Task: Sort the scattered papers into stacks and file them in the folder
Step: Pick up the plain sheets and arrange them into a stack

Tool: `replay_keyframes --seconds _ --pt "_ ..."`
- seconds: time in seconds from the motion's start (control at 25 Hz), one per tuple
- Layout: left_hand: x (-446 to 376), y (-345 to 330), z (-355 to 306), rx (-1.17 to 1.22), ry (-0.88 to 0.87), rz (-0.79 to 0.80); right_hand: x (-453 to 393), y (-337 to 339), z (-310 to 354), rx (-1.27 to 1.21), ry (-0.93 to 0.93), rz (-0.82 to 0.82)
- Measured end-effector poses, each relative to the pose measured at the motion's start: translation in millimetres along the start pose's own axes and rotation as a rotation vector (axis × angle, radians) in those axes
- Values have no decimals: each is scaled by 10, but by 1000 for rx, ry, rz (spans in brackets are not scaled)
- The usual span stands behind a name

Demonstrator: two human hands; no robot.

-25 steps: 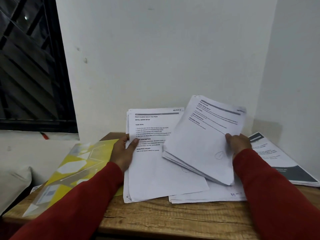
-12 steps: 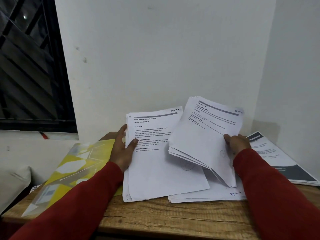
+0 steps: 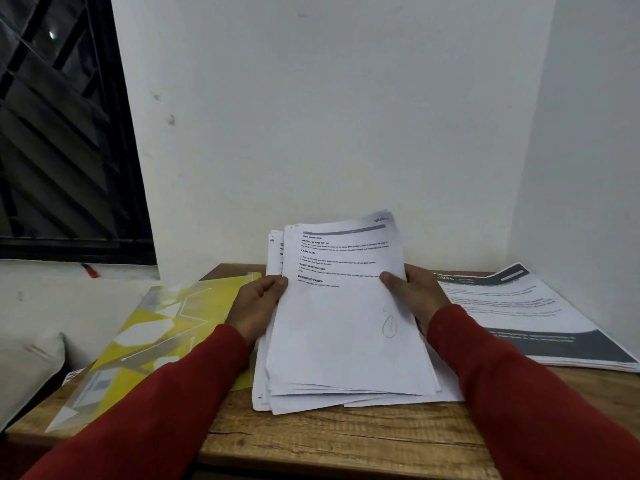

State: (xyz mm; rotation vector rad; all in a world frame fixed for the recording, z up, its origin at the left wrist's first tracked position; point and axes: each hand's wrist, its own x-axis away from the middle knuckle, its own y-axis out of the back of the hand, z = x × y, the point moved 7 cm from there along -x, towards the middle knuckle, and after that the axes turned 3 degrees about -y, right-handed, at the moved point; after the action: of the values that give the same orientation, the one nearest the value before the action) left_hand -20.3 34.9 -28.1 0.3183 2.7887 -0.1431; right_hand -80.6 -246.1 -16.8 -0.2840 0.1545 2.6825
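Between left hand (image 3: 258, 306) and right hand (image 3: 417, 296), gripped, sits the paper stack (image 3: 346, 327).

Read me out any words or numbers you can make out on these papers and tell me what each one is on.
"TASK GOAL" – top sheet held by both hands
"TASK DESCRIPTION" – same sheet
"REQUIRED PROPS" – same sheet
"SECTION", partly cut off – its top right corner
Body lines there: too small to read
Booklet on the right: blurred, unreadable
Yellow folder: no readable text

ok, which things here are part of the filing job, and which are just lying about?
Job:
- white paper stack, gripped by left hand and right hand
- yellow folder, left of the stack
- dark-banded printed stack, at the right

Lying about:
- red object on the sill
- pale cushion, left of the wooden table
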Motion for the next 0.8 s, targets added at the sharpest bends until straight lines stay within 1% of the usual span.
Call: replay_keyframes --seconds 0.12,0.2,0.28,0.4,0.48,0.6,0.8 --pt "-18 103 -5 -50 -31 -89 12 -27 14 -88 -19 44" --pt "-11 166 -14 -34 -21 -158 8 21 34 -89 -27 11" --pt "-5 198 -45 -31 -52 -195 -39 188 34 -31 -29 -113" --pt "-25 237 -70 -110 -114 -218 -73 645 55 18 -46 -388" --pt "-47 251 -55 -151 -123 -209 -72 929 24 2 -84 -491" --pt "-24 226 -107 -154 -186 -187 -106 1101 -24 2 -116 -516" --pt "-28 222 -122 -192 -236 -149 -164 1049 -33 25 -129 -496"
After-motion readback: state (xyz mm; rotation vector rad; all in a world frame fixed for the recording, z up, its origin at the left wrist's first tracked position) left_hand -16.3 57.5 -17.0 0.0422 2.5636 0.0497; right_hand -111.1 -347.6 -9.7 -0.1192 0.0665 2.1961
